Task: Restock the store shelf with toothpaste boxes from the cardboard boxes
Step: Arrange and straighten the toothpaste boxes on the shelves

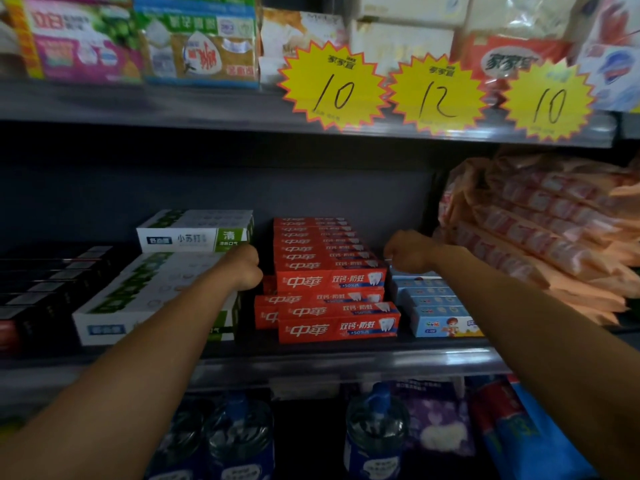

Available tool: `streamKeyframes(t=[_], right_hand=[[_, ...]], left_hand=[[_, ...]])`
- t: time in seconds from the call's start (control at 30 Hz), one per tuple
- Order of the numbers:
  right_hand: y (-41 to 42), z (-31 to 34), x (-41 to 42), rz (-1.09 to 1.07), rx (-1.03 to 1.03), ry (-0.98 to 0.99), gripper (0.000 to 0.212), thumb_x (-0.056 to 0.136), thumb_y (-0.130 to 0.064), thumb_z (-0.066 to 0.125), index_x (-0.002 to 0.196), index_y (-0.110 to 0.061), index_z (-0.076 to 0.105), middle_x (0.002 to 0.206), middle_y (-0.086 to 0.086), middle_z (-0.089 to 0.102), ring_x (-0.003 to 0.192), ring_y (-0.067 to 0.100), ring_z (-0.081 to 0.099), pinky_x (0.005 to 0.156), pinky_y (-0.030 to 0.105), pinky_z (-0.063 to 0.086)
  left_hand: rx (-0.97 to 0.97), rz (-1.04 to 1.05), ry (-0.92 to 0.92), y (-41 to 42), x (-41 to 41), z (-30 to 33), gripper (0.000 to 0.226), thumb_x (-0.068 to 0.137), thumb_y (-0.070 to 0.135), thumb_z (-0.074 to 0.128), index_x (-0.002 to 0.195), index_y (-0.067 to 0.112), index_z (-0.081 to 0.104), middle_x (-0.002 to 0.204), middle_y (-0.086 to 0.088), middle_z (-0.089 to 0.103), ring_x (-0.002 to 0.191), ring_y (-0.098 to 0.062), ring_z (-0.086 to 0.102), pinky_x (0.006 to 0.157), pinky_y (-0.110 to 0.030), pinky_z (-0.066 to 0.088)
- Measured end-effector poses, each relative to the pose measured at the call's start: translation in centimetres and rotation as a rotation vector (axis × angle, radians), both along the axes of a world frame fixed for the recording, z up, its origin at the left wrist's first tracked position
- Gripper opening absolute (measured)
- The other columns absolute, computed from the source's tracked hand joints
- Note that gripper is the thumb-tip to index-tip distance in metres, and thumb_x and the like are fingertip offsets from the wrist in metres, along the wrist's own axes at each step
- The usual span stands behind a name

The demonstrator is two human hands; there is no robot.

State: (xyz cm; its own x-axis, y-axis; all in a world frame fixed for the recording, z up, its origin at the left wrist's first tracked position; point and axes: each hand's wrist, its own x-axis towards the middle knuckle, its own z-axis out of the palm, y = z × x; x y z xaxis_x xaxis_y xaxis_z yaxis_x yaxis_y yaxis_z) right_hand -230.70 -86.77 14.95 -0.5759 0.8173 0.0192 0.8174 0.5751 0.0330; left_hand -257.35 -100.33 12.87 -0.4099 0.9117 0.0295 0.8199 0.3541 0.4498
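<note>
Your two forearms are bare from the lower edge of the view up to the wrists, with no sleeve, glove, watch or band showing on either. Your left hand [244,268] and right hand [408,252] are bare too, seen from the back; the dim light blurs the knuckles and hides any rings.

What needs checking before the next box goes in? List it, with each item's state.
1. Red stack squared up: not ok, lower front boxes jut left and right of the upper ones.
2. Left hand free: cannot tell, fingers hidden.
3. Right hand free: cannot tell, fingers hidden.
4. Headroom above red stack: ok.
5. Blue boxes tidy: ok.
6. Supply carton in reach: cannot tell, none in view.
</note>
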Motion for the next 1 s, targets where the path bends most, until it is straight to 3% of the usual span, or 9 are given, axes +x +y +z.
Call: streamKeyframes(t=[0.13,0.3,0.43,0.63,1.0], right_hand=[[-0.3,1.6,-2.0,0.128,0.06,0.134,0.019,0.092,-0.011,0.053,0.099,-0.007,0.071,0.104,0.008,0.069,0.097,0.023,0.062,0.085,0.034,0.05],[-2.0,2.3,-6.8,0.312,-0.076,0.15,0.025,0.097,-0.016,0.051,0.114,-0.02,0.068,0.112,-0.002,0.067,0.099,0.014,0.063,0.089,0.03,0.05],[-1.6,2.0,-9.4,0.326,-0.076,0.078,0.024,0.095,-0.018,0.051,0.11,-0.026,0.068,0.114,-0.002,0.065,0.099,0.016,0.062,0.09,0.037,0.052],[-1.2,0.9,-9.9,0.321,-0.056,0.03,0.027,0.093,-0.008,0.053,0.114,-0.019,0.067,0.121,0.002,0.063,0.11,0.02,0.059,0.096,0.038,0.05],[-0.5,0.5,-9.9,0.353,-0.107,0.018,0.029,0.094,-0.012,0.052,0.112,-0.027,0.069,0.117,-0.005,0.067,0.101,0.013,0.063,0.091,0.04,0.054]], left_hand=[[-0.017,0.005,-0.06,0.6,0.1,-0.6,0.026,0.089,-0.005,0.043,0.068,0.01,0.047,0.077,-0.005,0.05,0.071,-0.016,0.05,0.058,-0.025,0.039],[-0.013,0.003,-0.13,1.2,-0.5,-1.4,0.012,0.088,-0.002,0.046,0.09,0.002,0.057,0.092,-0.012,0.058,0.087,-0.023,0.058,0.072,-0.031,0.047],[-0.015,-0.003,-0.157,1.2,-0.9,-1.6,0.019,0.088,-0.001,0.05,0.104,0.0,0.06,0.099,-0.012,0.06,0.092,-0.024,0.059,0.076,-0.03,0.049],[-0.004,-0.04,-0.277,1.3,-0.8,-2.1,0.014,0.091,0.007,0.052,0.098,0.005,0.063,0.099,-0.014,0.067,0.092,-0.027,0.065,0.089,-0.044,0.054],[0.003,-0.058,-0.311,1.2,-0.2,-1.8,0.013,0.091,0.008,0.052,0.096,0.008,0.064,0.097,-0.011,0.068,0.09,-0.024,0.067,0.087,-0.044,0.055]])
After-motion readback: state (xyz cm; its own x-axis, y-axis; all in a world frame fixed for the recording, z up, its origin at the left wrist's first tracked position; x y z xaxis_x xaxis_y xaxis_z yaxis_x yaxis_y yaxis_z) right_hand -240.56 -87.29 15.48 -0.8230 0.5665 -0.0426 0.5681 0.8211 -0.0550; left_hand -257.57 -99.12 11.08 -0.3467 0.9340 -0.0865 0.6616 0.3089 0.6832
